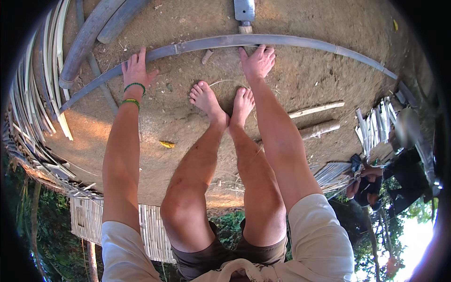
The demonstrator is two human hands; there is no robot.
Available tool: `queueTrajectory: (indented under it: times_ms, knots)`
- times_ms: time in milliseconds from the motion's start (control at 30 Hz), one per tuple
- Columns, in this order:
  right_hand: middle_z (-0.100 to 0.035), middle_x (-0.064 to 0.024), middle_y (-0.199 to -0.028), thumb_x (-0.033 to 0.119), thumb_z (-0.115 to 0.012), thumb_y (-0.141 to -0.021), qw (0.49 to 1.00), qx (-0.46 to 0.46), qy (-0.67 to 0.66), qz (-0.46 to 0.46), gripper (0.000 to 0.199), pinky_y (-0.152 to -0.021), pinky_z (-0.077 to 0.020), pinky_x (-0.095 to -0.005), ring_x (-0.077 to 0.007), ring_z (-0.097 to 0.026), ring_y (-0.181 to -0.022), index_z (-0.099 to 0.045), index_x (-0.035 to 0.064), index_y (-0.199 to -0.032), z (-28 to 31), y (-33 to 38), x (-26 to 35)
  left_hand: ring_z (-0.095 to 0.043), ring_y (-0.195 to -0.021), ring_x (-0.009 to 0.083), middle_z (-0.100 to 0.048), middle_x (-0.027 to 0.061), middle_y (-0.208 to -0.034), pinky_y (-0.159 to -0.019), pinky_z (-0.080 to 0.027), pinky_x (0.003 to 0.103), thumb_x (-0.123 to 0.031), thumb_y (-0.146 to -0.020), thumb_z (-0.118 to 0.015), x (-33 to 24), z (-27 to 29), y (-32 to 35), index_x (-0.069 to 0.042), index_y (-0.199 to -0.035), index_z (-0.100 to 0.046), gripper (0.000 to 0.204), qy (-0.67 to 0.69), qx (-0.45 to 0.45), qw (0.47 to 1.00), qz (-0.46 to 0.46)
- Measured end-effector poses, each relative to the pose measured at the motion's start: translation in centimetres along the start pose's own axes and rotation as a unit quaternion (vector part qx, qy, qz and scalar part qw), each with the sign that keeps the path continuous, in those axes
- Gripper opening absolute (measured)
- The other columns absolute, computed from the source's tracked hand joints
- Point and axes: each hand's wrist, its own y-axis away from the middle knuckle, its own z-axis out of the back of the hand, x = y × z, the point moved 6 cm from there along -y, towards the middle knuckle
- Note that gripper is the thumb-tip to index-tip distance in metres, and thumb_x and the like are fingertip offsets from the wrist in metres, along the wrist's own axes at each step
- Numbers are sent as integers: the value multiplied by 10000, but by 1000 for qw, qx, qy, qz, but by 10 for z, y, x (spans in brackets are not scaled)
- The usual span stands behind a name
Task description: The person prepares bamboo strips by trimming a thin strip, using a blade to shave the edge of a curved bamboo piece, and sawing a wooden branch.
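Note:
A long grey bamboo pole (211, 43), jointed and looking bowed, lies across the ground beyond my bare feet. My left hand (136, 71) rests over its left part, fingers stretched and thumb held apart. Along the pole's near edge, right of its middle, my right hand (258, 62) has its fingers slightly bent and thumb apart; the fingertips touch or nearly touch the bamboo. Just beyond the pole is a broad metal blade (244, 10) with a wooden handle (245, 29), whose near end goes out of sight at the pole.
Thick bamboo poles (89, 40) and many split strips (49, 66) lie at left. Two sticks (317, 109) lie right of my feet, with a strip bundle (376, 123) farther right. Another person (369, 185) is at lower right. A yellow leaf (167, 144) is on the dirt.

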Motion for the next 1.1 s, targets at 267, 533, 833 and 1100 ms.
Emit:
queueTrajectory:
  times_ms: [267,533,833,1100]
  knots:
    - [-631,-262,-1126,425,-743,-722,992,93,36,81,675,-950,-466,-471,-411,-596,-1074,-548,17,-1222,86,47,-15,-601,-1040,330,-639,141,-989,-874,-488,461,-357,-768,-767,10,107,34,-70,-1023,-538,447,64,10,991,-120]
    - [-715,-234,-959,475,-691,-721,952,195,-157,-177,563,-836,-512,-448,-338,-683,-953,-726,-35,-956,249,219,-86,-667,-917,350,-700,134,-899,-800,-531,481,-350,-760,-713,9,342,214,-123,-927,-648,289,99,132,986,-5]
    - [-648,-115,-759,306,-744,-703,878,170,-343,-289,399,-630,-492,-395,-219,-608,-699,-687,-42,-890,453,394,-131,-652,-1067,354,-691,170,-1126,-911,-524,437,-582,-852,-595,0,439,439,-86,-1114,-709,572,162,287,943,50]
    - [-613,-96,-685,338,-763,-786,794,223,-507,-250,341,-441,-444,-365,-193,-570,-529,-660,15,-828,458,445,-185,-672,-1028,349,-710,166,-1076,-881,-539,458,-541,-859,-612,-15,480,579,-84,-1058,-725,511,197,190,948,161]
